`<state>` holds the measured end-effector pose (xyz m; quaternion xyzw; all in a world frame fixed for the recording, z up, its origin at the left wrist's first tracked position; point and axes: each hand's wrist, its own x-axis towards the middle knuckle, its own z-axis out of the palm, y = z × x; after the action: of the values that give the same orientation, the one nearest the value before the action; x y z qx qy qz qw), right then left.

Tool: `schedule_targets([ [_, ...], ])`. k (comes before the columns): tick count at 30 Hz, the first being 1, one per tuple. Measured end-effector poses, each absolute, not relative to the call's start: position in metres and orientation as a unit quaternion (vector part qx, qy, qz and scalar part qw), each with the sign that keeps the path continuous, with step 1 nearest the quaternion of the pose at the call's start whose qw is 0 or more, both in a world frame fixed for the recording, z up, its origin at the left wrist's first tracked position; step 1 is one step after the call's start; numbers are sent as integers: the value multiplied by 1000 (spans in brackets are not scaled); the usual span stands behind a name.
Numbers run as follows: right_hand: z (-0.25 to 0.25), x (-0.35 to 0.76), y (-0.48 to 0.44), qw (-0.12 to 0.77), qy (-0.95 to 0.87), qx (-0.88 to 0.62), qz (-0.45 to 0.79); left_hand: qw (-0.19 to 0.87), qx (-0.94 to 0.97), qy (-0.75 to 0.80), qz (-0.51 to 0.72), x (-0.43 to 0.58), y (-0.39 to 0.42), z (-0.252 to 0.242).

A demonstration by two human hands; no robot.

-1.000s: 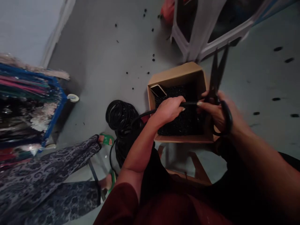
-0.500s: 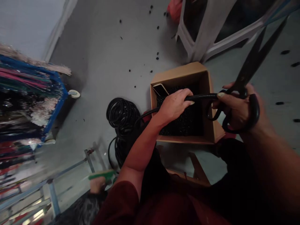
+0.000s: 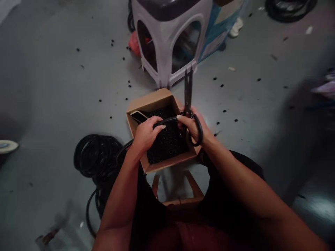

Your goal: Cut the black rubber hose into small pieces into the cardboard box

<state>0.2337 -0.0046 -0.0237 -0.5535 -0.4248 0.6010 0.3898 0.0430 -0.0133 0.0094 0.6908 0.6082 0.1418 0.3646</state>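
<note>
My left hand (image 3: 145, 134) is closed round a black ribbed hose (image 3: 167, 120) just above an open cardboard box (image 3: 150, 101). The box holds a heap of small black cut pieces (image 3: 167, 143) and a dark flat object in its far left corner. My right hand (image 3: 193, 125) grips large black scissors (image 3: 187, 96), blades closed and pointing away from me, while its fingertips also pinch the free end of the hose. The hose runs back to a black coil (image 3: 96, 157) on the floor at my left.
A white plastic stool (image 3: 167, 42) stands just beyond the box, with a red item beside it. Small black bits are scattered over the grey floor (image 3: 52, 87). Another black coil (image 3: 288, 7) lies at the top right. A wooden stool frame (image 3: 180, 200) sits under the box.
The view has swung right, so the blue cart and the other person's legs are out of sight. My right hand brought the scissors back in from the right, blades upright, close to my left hand.
</note>
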Motion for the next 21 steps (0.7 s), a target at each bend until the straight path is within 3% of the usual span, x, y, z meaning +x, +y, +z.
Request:
schedule_targets([
  [8, -20, 240, -2, 438, -373, -485, 658, 439, 632, 627, 122, 48, -10, 18],
  [21, -20, 248, 2, 418, -485, -485, 595, 467, 644, 599, 95, 46, -7, 1],
])
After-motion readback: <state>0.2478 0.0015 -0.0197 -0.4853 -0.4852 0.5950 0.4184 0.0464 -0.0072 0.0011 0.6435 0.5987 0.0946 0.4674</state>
